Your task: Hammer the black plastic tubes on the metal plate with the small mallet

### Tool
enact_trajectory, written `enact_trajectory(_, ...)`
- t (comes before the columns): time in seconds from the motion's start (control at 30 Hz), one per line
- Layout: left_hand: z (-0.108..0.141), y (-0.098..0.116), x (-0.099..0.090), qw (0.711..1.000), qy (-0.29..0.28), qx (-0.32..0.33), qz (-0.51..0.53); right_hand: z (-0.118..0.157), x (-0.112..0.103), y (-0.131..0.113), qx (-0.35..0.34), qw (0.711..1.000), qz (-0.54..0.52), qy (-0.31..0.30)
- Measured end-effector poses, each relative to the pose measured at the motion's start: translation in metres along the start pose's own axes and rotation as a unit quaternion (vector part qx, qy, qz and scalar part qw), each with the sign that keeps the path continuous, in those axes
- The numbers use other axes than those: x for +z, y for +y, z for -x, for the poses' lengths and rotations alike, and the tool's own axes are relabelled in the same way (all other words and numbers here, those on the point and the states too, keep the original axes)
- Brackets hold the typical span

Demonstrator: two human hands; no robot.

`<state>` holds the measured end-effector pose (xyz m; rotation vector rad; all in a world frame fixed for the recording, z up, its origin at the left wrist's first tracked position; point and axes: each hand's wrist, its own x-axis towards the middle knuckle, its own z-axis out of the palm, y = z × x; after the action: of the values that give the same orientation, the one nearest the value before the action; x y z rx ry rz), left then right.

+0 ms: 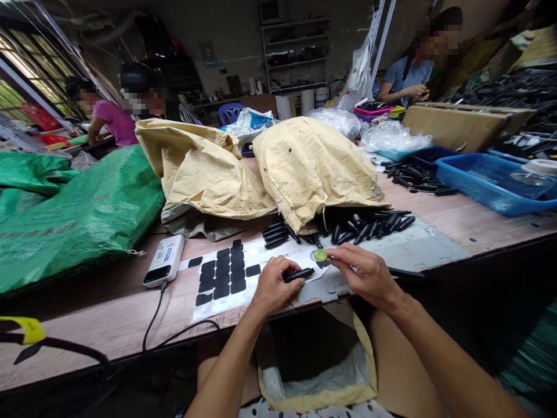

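Note:
My left hand [278, 284] is closed around a black pen-like tube [299, 275], held level just above the table's front edge. To its right, my right hand [363, 270] is closed in a pinch at a small round yellow-green piece [321, 255] with a clear rim; its exact kind is too small to make out. A white sheet with black rounded squares [222, 270] lies left of my left hand. Behind both hands, a heap of black tubes [369, 228] spills from under a cream sack [315, 168]. A grey board [429, 244] lies beneath the heap.
An open sack [365, 354] hangs at my lap. On the left are a white power bank [164, 261] with a cable and a green sack [87, 209]. A blue basket [483, 180] and a cardboard box [461, 125] stand right. Several people sit across the table.

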<state>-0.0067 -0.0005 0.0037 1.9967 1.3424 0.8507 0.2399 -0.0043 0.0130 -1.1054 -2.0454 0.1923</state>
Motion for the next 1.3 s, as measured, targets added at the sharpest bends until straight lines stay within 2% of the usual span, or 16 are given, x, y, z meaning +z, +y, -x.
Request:
enact_trajectory(0.17,0.000,0.001,0.000,1.000,0.002,-0.005,-0.005,0.001,0.003,0.026,-0.018,0.998,0.064,-0.011)
enact_trajectory(0.3,0.001,0.002,-0.001,1.000,0.001,-0.003,-0.001,0.007,0.011,0.036,-0.033,0.995,0.095,-0.008)
enact_trajectory(0.87,0.000,-0.001,0.000,1.000,0.001,0.006,-0.021,0.007,0.011,0.031,-0.026,0.995,0.096,-0.012)
enact_trajectory(1.0,0.007,0.013,-0.004,1.000,-0.001,0.014,-0.010,0.007,0.011,0.032,-0.026,0.995,0.093,-0.011)
enact_trajectory(1.1,0.026,0.037,-0.007,0.998,-0.058,0.010,0.020,0.008,0.012,0.033,-0.026,0.995,0.094,-0.013)
enact_trajectory(1.2,0.051,0.055,0.000,0.978,-0.201,0.025,0.043,0.009,0.013,0.034,-0.024,0.995,0.095,-0.010)
enact_trajectory(1.27,0.068,0.052,0.014,0.959,-0.279,0.021,0.034,0.009,0.013,0.034,-0.025,0.995,0.095,-0.008)
enact_trajectory(1.3,0.075,0.044,0.024,0.954,-0.299,0.011,0.018,0.009,0.014,0.035,-0.026,0.995,0.095,-0.008)
